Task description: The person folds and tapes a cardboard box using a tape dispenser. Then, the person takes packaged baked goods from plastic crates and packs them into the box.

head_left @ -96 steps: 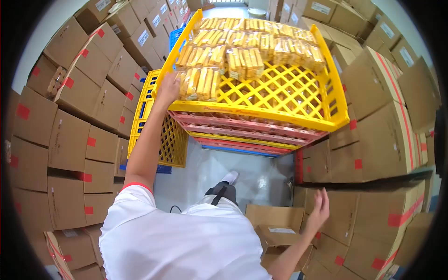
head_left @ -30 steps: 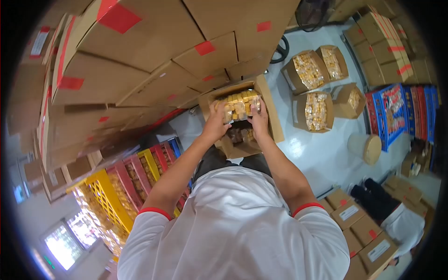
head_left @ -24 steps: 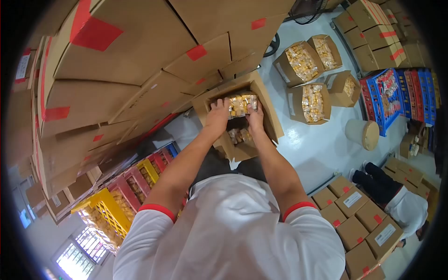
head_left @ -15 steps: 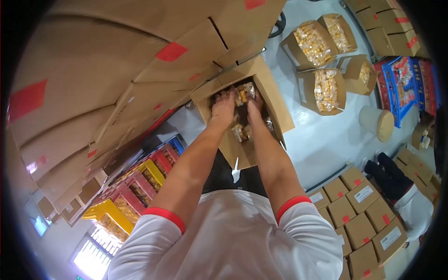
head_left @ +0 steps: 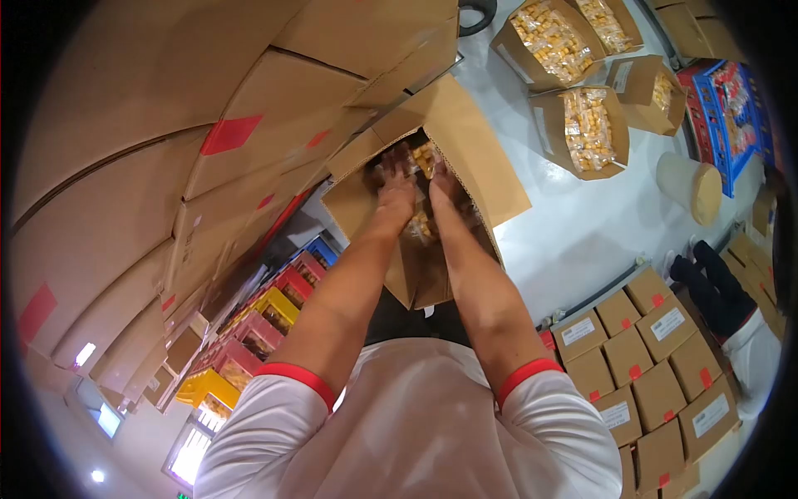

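Note:
Both hands reach down inside an open cardboard box, among clear packets of yellow-brown food. My left hand lies on the left side of the contents, its fingers spread and slightly blurred. Along the right side, my right hand has its fingers stretched downward beside the packets, the tips partly hidden. Neither hand is seen gripping a packet. Shadow hides much of the box's inside.
A wall of stacked cartons rises close on the left. Open boxes of similar packets stand on the floor at upper right, near a round bin and a blue crate. Closed cartons and another person are at lower right.
My left hand's fingers have spread wider over the packets, and both hands remain inside the box. The view has shifted, and the box appears slightly turned, its right flap larger in view.

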Demonstrator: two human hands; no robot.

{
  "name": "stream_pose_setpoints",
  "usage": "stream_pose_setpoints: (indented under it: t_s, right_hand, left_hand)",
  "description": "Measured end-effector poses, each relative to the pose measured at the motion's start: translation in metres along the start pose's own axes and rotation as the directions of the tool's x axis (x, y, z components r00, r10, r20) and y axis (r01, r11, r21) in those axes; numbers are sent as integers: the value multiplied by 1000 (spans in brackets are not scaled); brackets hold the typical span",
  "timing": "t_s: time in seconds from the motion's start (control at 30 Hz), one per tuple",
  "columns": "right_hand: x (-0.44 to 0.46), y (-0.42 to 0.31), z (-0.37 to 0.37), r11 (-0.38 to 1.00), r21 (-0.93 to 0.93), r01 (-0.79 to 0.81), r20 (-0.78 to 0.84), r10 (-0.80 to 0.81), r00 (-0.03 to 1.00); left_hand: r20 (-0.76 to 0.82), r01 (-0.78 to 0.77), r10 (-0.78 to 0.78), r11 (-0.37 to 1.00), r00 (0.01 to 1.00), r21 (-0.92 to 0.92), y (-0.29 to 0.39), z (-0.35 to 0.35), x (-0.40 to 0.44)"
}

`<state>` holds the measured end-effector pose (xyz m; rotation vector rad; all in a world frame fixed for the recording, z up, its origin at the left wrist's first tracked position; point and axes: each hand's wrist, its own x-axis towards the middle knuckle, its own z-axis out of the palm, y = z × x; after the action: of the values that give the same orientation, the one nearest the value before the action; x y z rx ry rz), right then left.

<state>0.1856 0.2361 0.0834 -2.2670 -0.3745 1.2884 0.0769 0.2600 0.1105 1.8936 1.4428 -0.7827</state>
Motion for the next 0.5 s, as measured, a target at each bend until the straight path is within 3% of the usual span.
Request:
stream_pose_setpoints:
  t_s: [0.03, 0.07, 0.1, 0.13, 0.17, 0.2, 0.27, 0.3, 0.33, 0.37, 0.4, 0.43, 0.47, 0.5]
  right_hand:
    - [-19, -5, -12, 998, 66, -20, 3, 20, 1000]
    - [-38, -10, -24, 990, 132, -40, 5, 40, 999]
    - [-65, -18, -34, 935, 339, -104, 42, 95, 995]
    - [-92, -25, -43, 832, 528, -168, 78, 150, 986]
    - [-108, -24, -45, 594, 790, -152, 109, 109, 988]
    - [-119, -23, -47, 598, 787, -150, 108, 107, 988]
    - [-132, -25, -49, 222, 959, -175, 122, 233, 965]
    - [-134, -29, -47, 226, 957, -183, 128, 235, 964]
    - [-133, -33, -43, 144, 976, -164, 129, 221, 967]
    - [-130, -38, -39, 58, 988, -142, 127, 210, 970]
    - [-121, -42, -28, 58, 988, -144, 129, 216, 968]
    - [-109, -44, -14, -29, 991, -132, 135, 216, 967]
    - [-99, -46, -4, -116, 986, -118, 141, 215, 966]
    - [-88, -50, 2, -117, 986, -117, 140, 215, 966]
  left_hand:
    - [-31, -10, 9, 999, 999, -39, 1, -3, -1]
    - [-7, -7, 7, 999, 1000, 34, 1, -6, -1]
    - [21, -3, 1, 994, 1000, 106, 3, -13, -6]
    - [19, -5, 3, 995, 1000, 104, 7, -23, -11]
    - [82, -19, 3, 981, 997, 194, 11, -33, -15]
    - [146, -37, -4, 959, 989, 280, 13, -38, -17]
    - [123, -27, 6, 985, 992, 169, 10, -31, -12]
    - [104, -20, 13, 998, 994, 66, 5, -24, -11]
    - [111, -14, 7, 998, 994, 65, 1, -15, -11]
    - [-21, -32, 34, 996, 999, 77, -2, -6, -10]
    - [-153, -50, 64, 995, 986, 92, -5, 3, -8]
    - [-146, -51, 63, 995, 987, 91, -10, 13, -2]
    - [-134, -24, 14, 997, 991, -79, -16, 21, 8]
    - [-118, 3, -32, 970, 992, -243, -20, 23, 14]
